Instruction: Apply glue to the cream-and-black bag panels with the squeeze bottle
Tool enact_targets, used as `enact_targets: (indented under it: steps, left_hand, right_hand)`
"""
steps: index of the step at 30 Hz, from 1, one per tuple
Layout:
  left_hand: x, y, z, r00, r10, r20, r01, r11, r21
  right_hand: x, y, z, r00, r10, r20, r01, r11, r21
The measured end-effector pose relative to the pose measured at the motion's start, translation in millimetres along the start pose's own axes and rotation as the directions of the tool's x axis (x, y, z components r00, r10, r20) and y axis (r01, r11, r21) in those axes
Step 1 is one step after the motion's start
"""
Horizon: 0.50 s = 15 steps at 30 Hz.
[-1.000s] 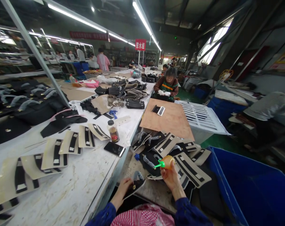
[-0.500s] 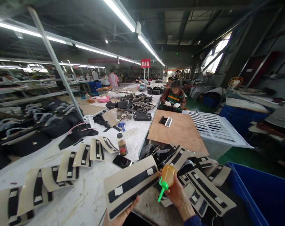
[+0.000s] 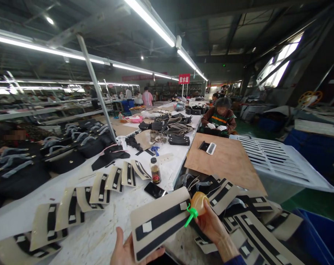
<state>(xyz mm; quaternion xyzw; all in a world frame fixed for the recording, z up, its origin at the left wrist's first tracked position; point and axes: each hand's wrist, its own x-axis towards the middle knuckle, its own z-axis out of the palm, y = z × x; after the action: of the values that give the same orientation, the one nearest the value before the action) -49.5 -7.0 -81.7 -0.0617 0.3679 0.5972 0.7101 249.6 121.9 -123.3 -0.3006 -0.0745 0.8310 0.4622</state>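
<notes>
The left hand (image 3: 126,250) now holds the panel (image 3: 161,222) up flat, fingers pinching its edge. The right hand (image 3: 211,226) grips the bottle (image 3: 197,204), nozzle at the panel's 3 o'clock side.

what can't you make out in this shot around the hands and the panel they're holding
Head view:
- Left hand: wrist cut off by the bottom edge; fingers hidden under the beige panel.
- Right hand: palm side hidden behind the orange squeeze bottle.
- Green nozzle: too small to tell whether its tip touches the panel.
- Jar label: too small to read.
</notes>
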Motion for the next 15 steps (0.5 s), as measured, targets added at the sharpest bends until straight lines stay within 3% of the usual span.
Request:
enact_targets:
  steps: [4,8,12,15]
  left_hand:
    - [-16,8,19,0.996,0.078,0.041,-0.082,0.990,0.110]
    - [-27,3,59,0.971,0.222,-0.089,-0.183,0.930,0.317]
    - [-22,1,77,0.929,0.339,-0.149,-0.266,0.892,0.366]
    - [-14,2,75,0.916,0.372,-0.150,-0.307,0.892,0.332]
  right_hand:
    - [-3,-6,15,1.000,-0.019,0.011,0.019,0.999,-0.034]
    - [-2,-10,32,0.996,-0.071,0.048,0.074,0.995,-0.065]
    - [-5,-17,54,0.961,-0.265,0.078,0.269,0.961,-0.059]
    - [-16,-23,71,0.882,-0.462,0.096,0.468,0.882,-0.055]
